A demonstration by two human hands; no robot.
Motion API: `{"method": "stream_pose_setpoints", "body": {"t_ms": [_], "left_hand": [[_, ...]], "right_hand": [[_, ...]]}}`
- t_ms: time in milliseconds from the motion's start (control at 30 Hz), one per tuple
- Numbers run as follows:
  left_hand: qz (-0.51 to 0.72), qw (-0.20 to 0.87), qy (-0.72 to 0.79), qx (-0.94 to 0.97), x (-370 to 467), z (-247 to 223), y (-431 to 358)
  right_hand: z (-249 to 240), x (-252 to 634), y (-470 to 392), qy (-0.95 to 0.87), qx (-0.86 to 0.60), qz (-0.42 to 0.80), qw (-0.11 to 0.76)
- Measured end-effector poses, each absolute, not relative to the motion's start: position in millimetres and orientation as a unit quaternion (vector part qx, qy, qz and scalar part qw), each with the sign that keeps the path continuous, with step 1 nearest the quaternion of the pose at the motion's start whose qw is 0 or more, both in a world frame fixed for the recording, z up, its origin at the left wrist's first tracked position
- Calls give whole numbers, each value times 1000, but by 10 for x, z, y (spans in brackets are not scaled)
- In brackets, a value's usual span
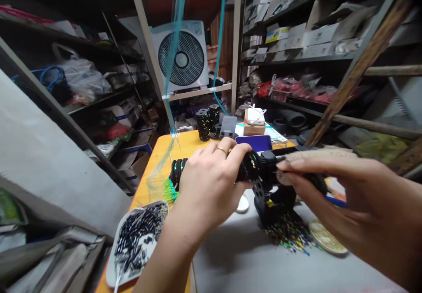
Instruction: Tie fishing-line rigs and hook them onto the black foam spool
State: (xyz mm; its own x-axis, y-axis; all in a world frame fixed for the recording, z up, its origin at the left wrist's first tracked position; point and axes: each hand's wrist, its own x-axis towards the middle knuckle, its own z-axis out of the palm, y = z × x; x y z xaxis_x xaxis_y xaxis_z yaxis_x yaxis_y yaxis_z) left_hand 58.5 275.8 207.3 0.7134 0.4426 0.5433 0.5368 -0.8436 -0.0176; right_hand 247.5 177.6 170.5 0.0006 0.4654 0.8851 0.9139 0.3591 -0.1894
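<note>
My left hand point(214, 174), with a ring on one finger, is wrapped over a row of black discs point(178, 173) that sticks out on its left and right. Beside it stands a black machine point(277, 196) with a perforated round plate. My right hand point(329, 183) is at the machine's right side, thumb and forefinger pinched together at a small item that I cannot make out. Green bristle-like strands point(169, 190) hang below the discs at the left. Under the machine lies a pile of small multicoloured pieces point(292, 233).
A white tray point(114, 251) of black cylindrical parts is at lower left, a round dish point(329, 240) at right. Black spools point(202, 125), a phone point(253, 143) and a small box point(253, 129) stand behind. Teal strands point(169, 64) hang before a fan point(181, 57).
</note>
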Motion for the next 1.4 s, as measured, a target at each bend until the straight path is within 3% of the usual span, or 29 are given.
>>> {"method": "stream_pose_setpoints", "body": {"t_ms": [100, 233, 1400], "left_hand": [[-275, 59, -278, -918, 579, 2087, 2755], [-275, 41, -289, -916, 580, 2101, 2755], [-243, 105, -278, -923, 593, 2074, 2771]], "right_hand": [[1867, 2400, 1871, -688, -498, -324, 417], [1946, 2354, 1953, -701, -464, -371, 394], [1882, 2448, 2044, -795, -381, -350, 317]]}}
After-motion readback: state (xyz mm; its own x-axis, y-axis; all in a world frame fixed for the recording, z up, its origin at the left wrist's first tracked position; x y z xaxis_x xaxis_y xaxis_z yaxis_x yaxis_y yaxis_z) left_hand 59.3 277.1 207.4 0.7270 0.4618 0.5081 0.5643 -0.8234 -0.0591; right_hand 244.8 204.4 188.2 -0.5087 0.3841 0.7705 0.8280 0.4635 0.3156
